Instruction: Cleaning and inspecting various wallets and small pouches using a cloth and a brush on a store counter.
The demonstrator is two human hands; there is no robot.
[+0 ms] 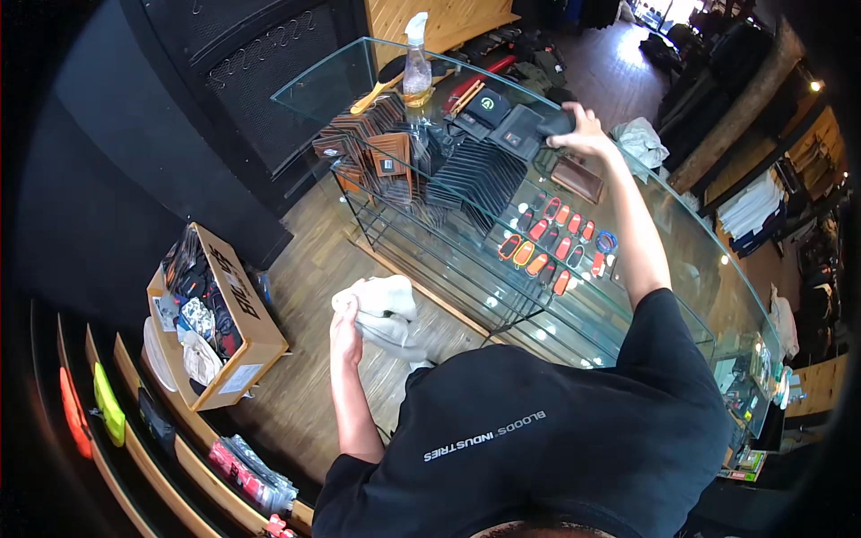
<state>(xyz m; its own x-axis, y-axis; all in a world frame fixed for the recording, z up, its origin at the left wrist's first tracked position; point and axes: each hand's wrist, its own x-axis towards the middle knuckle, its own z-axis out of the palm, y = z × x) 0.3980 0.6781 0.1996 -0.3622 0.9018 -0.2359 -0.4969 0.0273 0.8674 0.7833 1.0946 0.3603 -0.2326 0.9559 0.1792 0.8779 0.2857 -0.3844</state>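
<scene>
Pale cloth [386, 309], head view: I find it bunched just right of the left hand [346, 325], its longer run slanting down and rightward. Left fingers clamp its edge; that hand is by far the nearer. Right hand [583, 134] is over the glass counter [691, 278], well apart, fingers spread and curved at a dark item [554, 122] beside a black wallet [518, 131]; I cannot tell whether they grip it.

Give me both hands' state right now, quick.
Left hand: closed, holding a pale cloth.
Right hand: at a dark item; whether gripping can't be told.
</scene>
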